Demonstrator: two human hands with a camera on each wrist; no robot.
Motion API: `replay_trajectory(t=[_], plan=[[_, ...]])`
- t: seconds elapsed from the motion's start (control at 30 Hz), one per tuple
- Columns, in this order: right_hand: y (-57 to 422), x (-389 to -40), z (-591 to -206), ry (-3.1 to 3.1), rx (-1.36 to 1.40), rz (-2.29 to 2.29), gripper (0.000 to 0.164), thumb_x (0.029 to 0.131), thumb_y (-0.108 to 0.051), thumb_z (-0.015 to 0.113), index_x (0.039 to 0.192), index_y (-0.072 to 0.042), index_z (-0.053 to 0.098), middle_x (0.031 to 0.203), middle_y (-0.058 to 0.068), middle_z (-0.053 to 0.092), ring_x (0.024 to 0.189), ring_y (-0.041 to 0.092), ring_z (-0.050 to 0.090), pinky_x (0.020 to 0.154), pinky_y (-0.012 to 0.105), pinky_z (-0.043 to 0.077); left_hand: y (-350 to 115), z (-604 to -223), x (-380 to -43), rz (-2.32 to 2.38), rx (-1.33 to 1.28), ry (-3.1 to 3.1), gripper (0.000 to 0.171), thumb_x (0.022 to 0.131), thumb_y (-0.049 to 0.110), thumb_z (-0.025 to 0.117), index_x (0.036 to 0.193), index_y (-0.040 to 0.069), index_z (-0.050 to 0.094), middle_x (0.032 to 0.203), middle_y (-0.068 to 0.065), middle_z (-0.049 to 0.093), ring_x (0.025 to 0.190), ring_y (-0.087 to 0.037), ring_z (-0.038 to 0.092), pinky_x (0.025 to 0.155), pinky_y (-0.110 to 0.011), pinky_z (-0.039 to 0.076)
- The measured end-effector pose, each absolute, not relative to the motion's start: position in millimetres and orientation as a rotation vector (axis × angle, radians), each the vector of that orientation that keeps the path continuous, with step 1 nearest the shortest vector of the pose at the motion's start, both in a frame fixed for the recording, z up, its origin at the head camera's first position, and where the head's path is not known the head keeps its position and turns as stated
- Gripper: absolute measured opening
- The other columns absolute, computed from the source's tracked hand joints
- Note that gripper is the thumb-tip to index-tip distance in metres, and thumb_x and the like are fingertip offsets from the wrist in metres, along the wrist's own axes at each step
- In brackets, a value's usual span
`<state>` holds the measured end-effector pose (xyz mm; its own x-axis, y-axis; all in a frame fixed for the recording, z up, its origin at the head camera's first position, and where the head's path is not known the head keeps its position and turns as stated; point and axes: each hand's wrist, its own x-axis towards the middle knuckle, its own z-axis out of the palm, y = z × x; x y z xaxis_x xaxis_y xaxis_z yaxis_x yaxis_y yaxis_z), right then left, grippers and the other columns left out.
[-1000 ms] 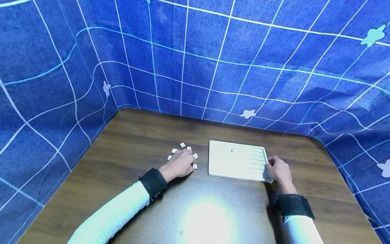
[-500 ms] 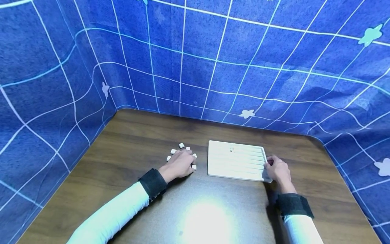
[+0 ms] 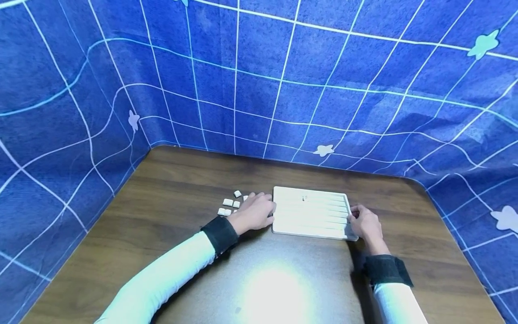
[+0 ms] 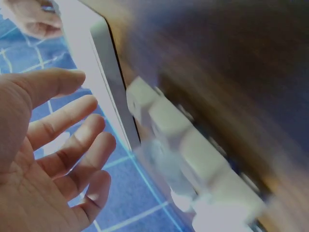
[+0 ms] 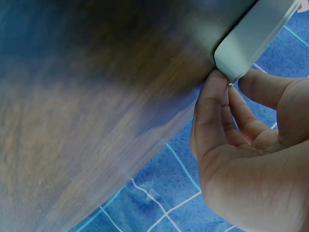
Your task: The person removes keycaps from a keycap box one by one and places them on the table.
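Observation:
A flat white tray (image 3: pixel 293 215) with long grooves and a raised rim lies on the wooden table. My right hand (image 3: pixel 366 223) holds its right end; in the right wrist view, the thumb and fingers pinch the tray's edge (image 5: pixel 248 48). At the opposite end, my left hand (image 3: pixel 254 211) is beside the tray's left edge, fingers loosely bent with nothing between them in the left wrist view. Several small white blocks (image 3: pixel 228 202), keycap-like in shape, lie left of that hand. Up close the white blocks (image 4: pixel 171 121) form a row, blurred. Some are partly hidden under the hand.
The brown wooden table (image 3: pixel 194 171) has a bright glare spot (image 3: pixel 275 292) near the front. Blue cloth (image 3: pixel 259 90) with white grid lines and stars hangs around the back and sides.
My left hand has moved right, from over the white blocks to the tray's left edge, uncovering several blocks. The right hand keeps its hold on the tray. The head view has shifted slightly.

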<state>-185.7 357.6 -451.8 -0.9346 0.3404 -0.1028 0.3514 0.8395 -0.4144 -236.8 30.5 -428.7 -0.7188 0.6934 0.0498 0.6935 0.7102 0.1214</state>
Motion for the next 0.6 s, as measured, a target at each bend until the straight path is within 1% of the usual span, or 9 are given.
replay_trajectory(t=[0.1, 0.2, 0.27, 0.33, 0.4, 0.47, 0.53, 0.6], plan=[[357.3, -185.6, -451.7, 2.987, 0.553, -0.684, 0.035, 0.096, -0.02, 0.05, 0.126, -0.004, 0.056, 0.118, 0.021, 0.063, 0.11, 0.042, 0.058, 0.09, 0.053, 0.046, 46.6, -430.5, -241.1, -0.172, -1.203, -2.911, 0.008, 0.088, 0.023, 0.066, 0.087, 0.016, 0.07, 0.093, 0.0, 0.063, 0.09, -0.02, 0.057, 0.075, -0.034, 0.041], [356.5, -185.6, -451.6, 2.982, 0.557, -0.683, 0.035, 0.097, -0.02, 0.05, 0.126, -0.003, 0.056, 0.119, 0.022, 0.063, 0.111, 0.042, 0.058, 0.09, 0.053, 0.046, 62.2, -432.1, -245.6, -0.155, -1.206, -2.913, 0.012, 0.088, 0.024, 0.066, 0.097, 0.017, 0.072, 0.099, 0.0, 0.065, 0.094, -0.019, 0.059, 0.077, -0.034, 0.043], [356.2, -185.8, -451.0, 2.978, 0.564, -0.688, 0.035, 0.097, -0.02, 0.051, 0.126, -0.003, 0.056, 0.119, 0.021, 0.063, 0.111, 0.041, 0.058, 0.091, 0.053, 0.046, 71.9, -433.0, -249.0, -0.16, -1.201, -2.909, 0.014, 0.089, 0.025, 0.065, 0.099, 0.017, 0.072, 0.1, 0.0, 0.066, 0.096, -0.019, 0.06, 0.08, -0.035, 0.044], [356.1, -185.9, -450.6, 2.972, 0.576, -0.693, 0.034, 0.097, -0.02, 0.051, 0.126, -0.003, 0.056, 0.12, 0.022, 0.062, 0.11, 0.041, 0.058, 0.09, 0.053, 0.046, 80.7, -434.5, -252.5, -0.179, -1.198, -2.899, 0.015, 0.089, 0.025, 0.064, 0.1, 0.018, 0.072, 0.101, 0.0, 0.067, 0.097, -0.019, 0.061, 0.087, -0.039, 0.046], [356.3, -186.1, -450.8, 2.967, 0.589, -0.699, 0.034, 0.097, -0.02, 0.051, 0.127, -0.003, 0.056, 0.121, 0.022, 0.062, 0.11, 0.041, 0.057, 0.09, 0.053, 0.046, 88.1, -435.8, -255.5, -0.207, -1.197, -2.88, 0.013, 0.09, 0.025, 0.064, 0.098, 0.017, 0.072, 0.099, 0.0, 0.068, 0.095, -0.019, 0.062, 0.09, -0.041, 0.047], [356.7, -186.4, -450.9, 2.967, 0.595, -0.699, 0.034, 0.097, -0.02, 0.051, 0.127, -0.003, 0.056, 0.121, 0.023, 0.062, 0.11, 0.041, 0.057, 0.09, 0.054, 0.046, 94.3, -437.1, -258.4, -0.214, -1.194, -2.861, 0.012, 0.091, 0.025, 0.065, 0.095, 0.017, 0.072, 0.095, 0.0, 0.067, 0.093, -0.018, 0.063, 0.088, -0.041, 0.049], [357.0, -186.4, -451.3, 2.967, 0.595, -0.708, 0.034, 0.097, -0.019, 0.051, 0.127, -0.003, 0.056, 0.119, 0.021, 0.062, 0.108, 0.04, 0.058, 0.089, 0.052, 0.046, 99.4, -438.7, -261.0, -0.21, -1.188, -2.841, 0.012, 0.09, 0.026, 0.065, 0.094, 0.016, 0.071, 0.091, 0.0, 0.067, 0.089, -0.018, 0.063, 0.083, -0.038, 0.051], [357.3, -186.4, -451.7, 2.97, 0.593, -0.715, 0.033, 0.097, -0.019, 0.051, 0.126, -0.003, 0.056, 0.117, 0.02, 0.063, 0.105, 0.038, 0.058, 0.087, 0.051, 0.046, 103.8, -440.1, -263.5, -0.205, -1.17, -2.839, 0.014, 0.09, 0.027, 0.066, 0.098, 0.015, 0.071, 0.092, -0.002, 0.067, 0.088, -0.019, 0.063, 0.078, -0.036, 0.052]])
